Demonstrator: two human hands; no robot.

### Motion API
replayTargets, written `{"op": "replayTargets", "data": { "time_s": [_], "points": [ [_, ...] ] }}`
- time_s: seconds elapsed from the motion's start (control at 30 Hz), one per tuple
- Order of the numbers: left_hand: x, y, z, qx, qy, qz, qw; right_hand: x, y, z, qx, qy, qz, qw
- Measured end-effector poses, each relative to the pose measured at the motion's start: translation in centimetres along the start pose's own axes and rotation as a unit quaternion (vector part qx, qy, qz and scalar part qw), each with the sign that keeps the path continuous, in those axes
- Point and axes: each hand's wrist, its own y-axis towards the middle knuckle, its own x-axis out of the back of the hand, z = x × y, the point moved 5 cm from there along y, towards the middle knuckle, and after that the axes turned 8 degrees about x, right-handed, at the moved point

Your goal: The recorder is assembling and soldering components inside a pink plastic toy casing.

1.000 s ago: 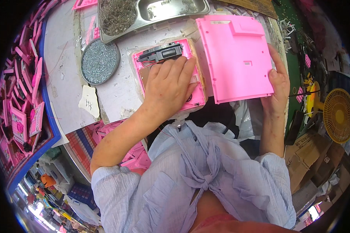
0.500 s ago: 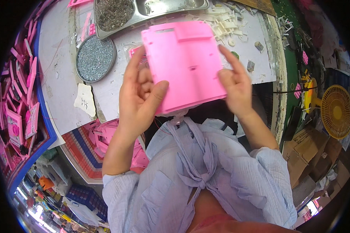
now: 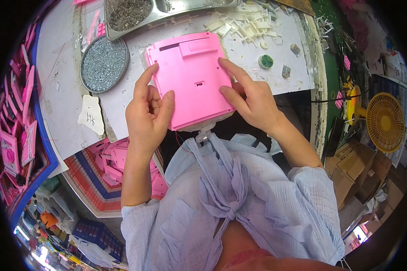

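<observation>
A pink plastic casing [image 3: 190,101], roughly square, lies at the table's front edge between my two hands. It has a small dark opening near its middle, a raised block at the top and a long slot beside that block. My left hand [image 3: 144,110] grips its left edge, the index finger near the upper corner and the thumb lower down. On the opposite edge my right hand [image 3: 255,101] holds it, with index finger and thumb on the top face. The remaining fingers of both hands are curled beside or under it. Something whitish shows beneath the casing.
Left of the casing stands a round dish of small metal screws [image 3: 104,65]. A steel tray [image 3: 158,18] with small metal parts lies at the back, white plastic pieces [image 3: 244,25] beside it. A green round object [image 3: 266,61] sits right. Pink parts fill a blue-edged bin [image 3: 49,149] at far left.
The casing has come down flatter and slightly left in the view, and its top slot shows wider. Both hands moved with it, the right fingers now resting on its face. The green object has become visible.
</observation>
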Motion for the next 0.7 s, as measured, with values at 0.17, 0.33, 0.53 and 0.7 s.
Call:
{"op": "replayTargets", "data": {
  "time_s": [0.17,0.33,0.53,0.7],
  "points": [
    [-0.1,-0.8,0.6,0.012,-0.024,-0.042,0.999,0.5,0.5,0.1,0.061,0.025,0.045,0.997],
    [0.2,-1.3,0.1,0.025,0.016,-0.064,0.998,0.6,0.6,-0.3,0.006,0.098,0.089,0.991],
    [-0.4,-3.8,1.0,0.053,0.052,-0.073,0.995,0.4,0.9,1.0,0.111,-0.124,0.119,0.979],
    [0.5,-3.1,1.7,0.085,0.050,-0.018,0.995,0.6,1.6,2.4,0.121,-0.283,0.180,0.934]
  ]
}}
